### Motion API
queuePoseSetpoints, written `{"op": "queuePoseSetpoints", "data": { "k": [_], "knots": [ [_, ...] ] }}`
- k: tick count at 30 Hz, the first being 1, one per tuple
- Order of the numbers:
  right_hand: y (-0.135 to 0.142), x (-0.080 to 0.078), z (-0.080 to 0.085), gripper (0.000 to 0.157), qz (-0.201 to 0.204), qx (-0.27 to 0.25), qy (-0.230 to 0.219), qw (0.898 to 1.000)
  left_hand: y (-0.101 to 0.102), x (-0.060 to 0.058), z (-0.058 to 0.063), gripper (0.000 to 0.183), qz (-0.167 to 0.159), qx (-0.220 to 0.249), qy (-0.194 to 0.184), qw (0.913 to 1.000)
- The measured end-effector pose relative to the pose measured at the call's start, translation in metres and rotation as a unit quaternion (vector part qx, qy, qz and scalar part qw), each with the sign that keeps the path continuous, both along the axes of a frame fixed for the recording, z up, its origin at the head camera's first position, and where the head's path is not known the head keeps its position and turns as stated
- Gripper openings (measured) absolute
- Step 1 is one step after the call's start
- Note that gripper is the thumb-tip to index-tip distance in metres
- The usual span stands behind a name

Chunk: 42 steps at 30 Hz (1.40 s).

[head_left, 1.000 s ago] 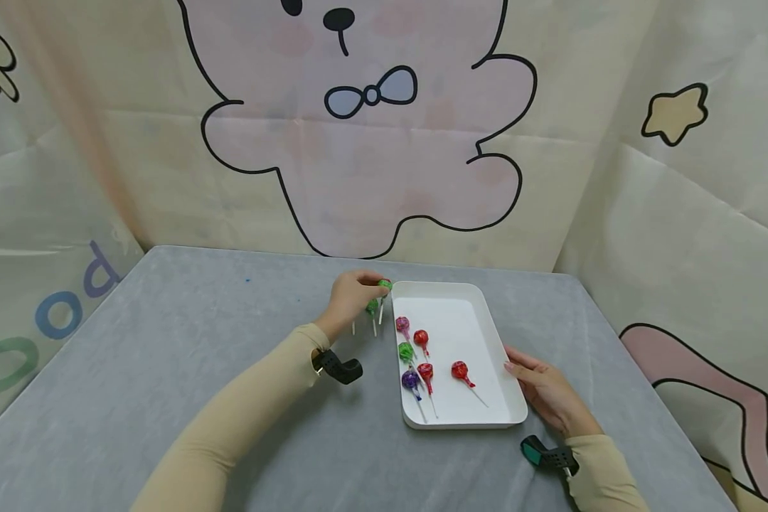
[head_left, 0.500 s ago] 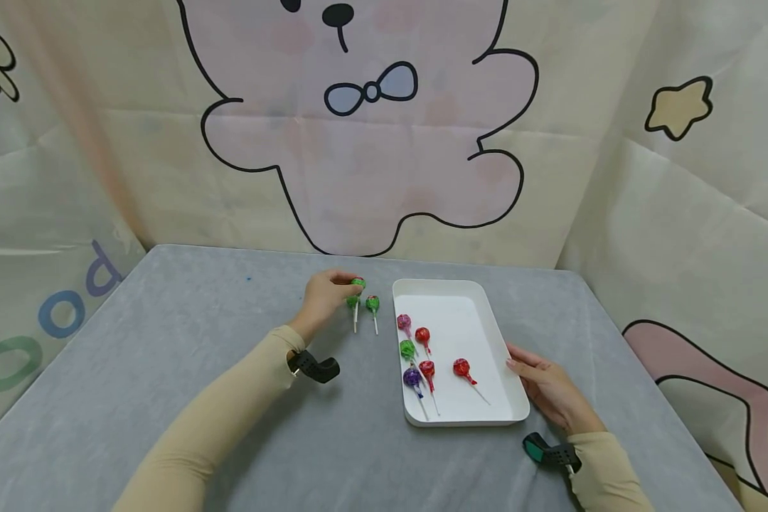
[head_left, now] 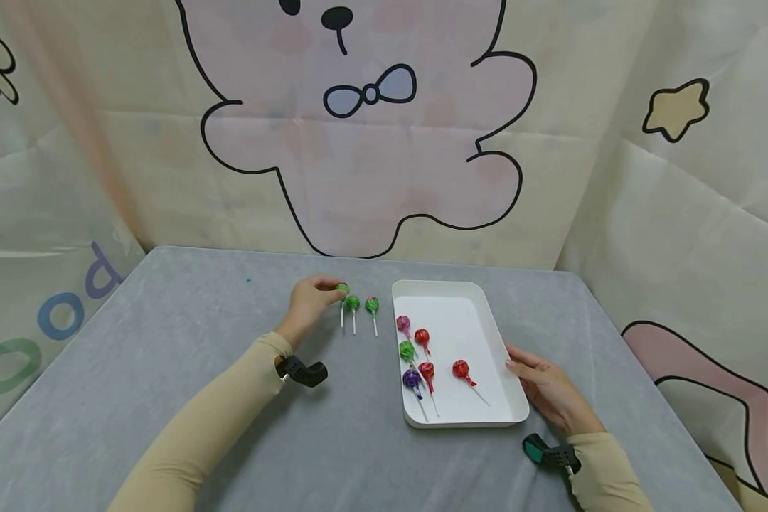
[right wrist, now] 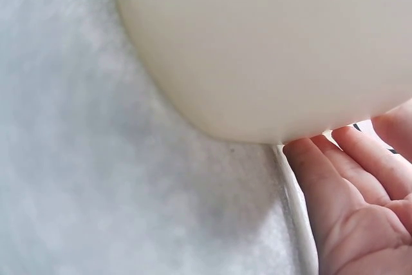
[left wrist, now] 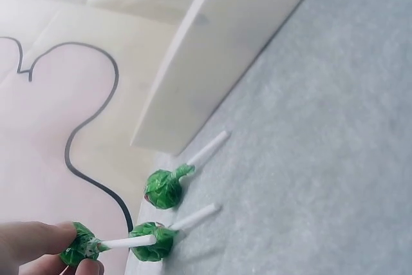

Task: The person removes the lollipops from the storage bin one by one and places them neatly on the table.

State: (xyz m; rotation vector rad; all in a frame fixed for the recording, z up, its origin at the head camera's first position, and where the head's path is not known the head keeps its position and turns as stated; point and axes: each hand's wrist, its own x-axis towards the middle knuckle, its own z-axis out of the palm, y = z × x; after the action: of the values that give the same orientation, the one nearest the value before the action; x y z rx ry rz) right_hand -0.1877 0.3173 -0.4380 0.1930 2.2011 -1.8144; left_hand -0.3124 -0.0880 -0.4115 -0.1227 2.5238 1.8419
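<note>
In the head view my left hand (head_left: 310, 306) pinches a green-wrapped lollipop (left wrist: 80, 245) by its candy head, left of the tray. Its white stick points toward me. Right beside it stand two more green lollipops, the nearer one (head_left: 353, 303) and another (head_left: 372, 305) close to the tray, both with sticks toward me. My right hand (head_left: 553, 391) holds the right rim of a white tray (head_left: 467, 299), thumb at the edge and fingers along the outer side. In the right wrist view the fingertips (right wrist: 306, 149) meet the tray's wall.
Inside the tray lie a pink lollipop (head_left: 403, 323), a green lollipop (head_left: 407, 350), a purple lollipop (head_left: 412, 378) and several red ones, such as the red lollipop (head_left: 461, 369) apart on the right. A grey cloth (head_left: 333, 455) covers the table, with a printed curtain (head_left: 371, 185) behind.
My left hand has carried its green lollipop leftward from the tray's edge, past the other two green lollipops, and lowered it to their left. My right hand keeps its place at the tray.
</note>
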Motion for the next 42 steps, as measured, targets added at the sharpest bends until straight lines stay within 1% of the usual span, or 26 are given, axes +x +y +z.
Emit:
{"op": "queuePoseSetpoints", "data": {
  "k": [6, 11, 13, 20, 23, 33, 42],
  "knots": [
    [0.000, 0.001, 0.000, 0.067, 0.002, -0.006, 0.002, 1.000, -0.004, -0.002, -0.006, 0.028, 0.012, -0.003, -0.003, 0.9999],
    [-0.001, 0.001, 0.001, 0.067, 0.000, -0.002, 0.002, 1.000, -0.008, -0.003, -0.008, 0.030, 0.021, -0.007, -0.003, 0.9998],
    [-0.001, 0.001, 0.001, 0.067, -0.002, 0.001, 0.001, 1.000, -0.008, -0.003, -0.009, 0.031, 0.021, -0.009, -0.002, 0.9997],
    [-0.001, 0.000, 0.001, 0.068, -0.003, 0.001, -0.001, 1.000, -0.011, -0.006, -0.013, 0.030, 0.023, -0.008, -0.019, 0.9995],
    [-0.001, 0.000, 0.001, 0.067, -0.003, 0.000, -0.002, 1.000, -0.012, -0.007, -0.015, 0.029, 0.024, -0.016, -0.016, 0.9995],
    [-0.001, 0.000, 0.000, 0.067, -0.002, 0.001, -0.002, 1.000, -0.013, -0.004, -0.016, 0.023, 0.028, -0.028, -0.020, 0.9990],
    [-0.002, -0.001, -0.001, 0.068, -0.003, 0.001, -0.001, 1.000, -0.014, -0.009, -0.022, 0.028, 0.023, -0.045, -0.035, 0.9981]
  ]
}}
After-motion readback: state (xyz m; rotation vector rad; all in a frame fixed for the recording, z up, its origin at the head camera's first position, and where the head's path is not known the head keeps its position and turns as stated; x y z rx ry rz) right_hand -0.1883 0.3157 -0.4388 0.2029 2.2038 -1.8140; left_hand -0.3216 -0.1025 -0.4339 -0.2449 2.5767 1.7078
